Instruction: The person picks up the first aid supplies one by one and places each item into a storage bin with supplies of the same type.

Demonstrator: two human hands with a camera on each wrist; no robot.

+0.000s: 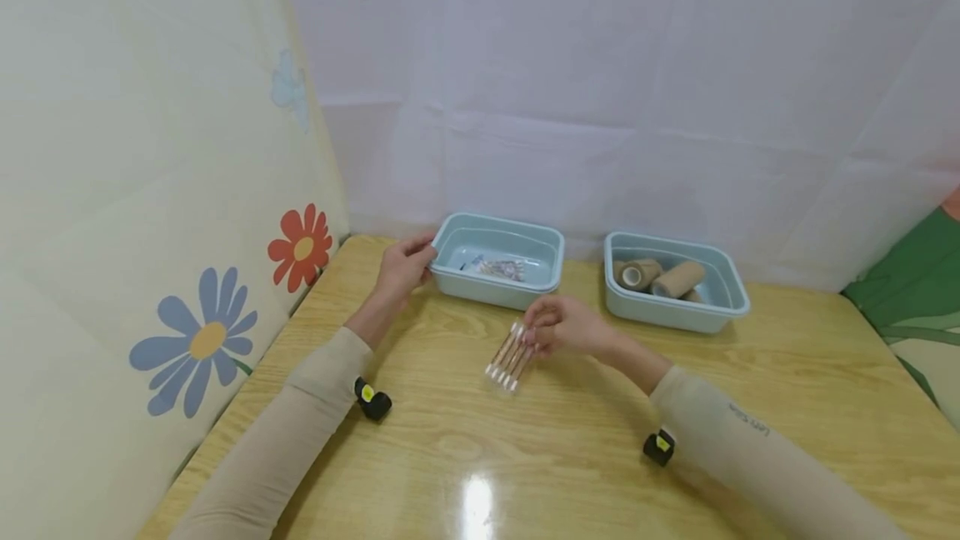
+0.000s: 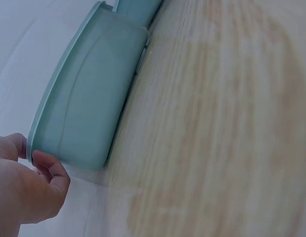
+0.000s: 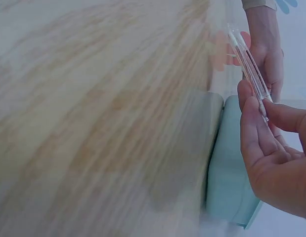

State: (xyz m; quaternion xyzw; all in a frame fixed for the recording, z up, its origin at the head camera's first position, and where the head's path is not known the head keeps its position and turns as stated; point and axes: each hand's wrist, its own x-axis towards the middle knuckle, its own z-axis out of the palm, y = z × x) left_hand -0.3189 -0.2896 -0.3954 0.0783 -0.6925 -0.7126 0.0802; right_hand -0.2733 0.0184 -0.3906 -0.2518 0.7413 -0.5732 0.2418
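Between thumb and fingers, my right hand [image 1: 566, 326] pinches a clear packet of cotton swabs [image 1: 508, 359] by its upper end, in front of the left blue bin [image 1: 487, 291]. The swabs have white tips and brownish sticks. In the right wrist view, the packet [image 3: 249, 66] appears nearly edge-on. My left hand [image 1: 403, 267] grips the left bin's rim at its left end; the left wrist view shows thumb and fingers of that hand [image 2: 31, 182] on either side of the rim. More packaged swabs [image 1: 502, 269] lie inside this bin.
To the right stands a second blue bin [image 1: 667, 319] holding several tan rolls [image 1: 678, 280]. Both bins sit on a wood-grain table [image 1: 570, 457], close to a white cloth backdrop [image 1: 540, 90]. A flower-patterned panel [image 1: 202, 190] borders the table's left side.
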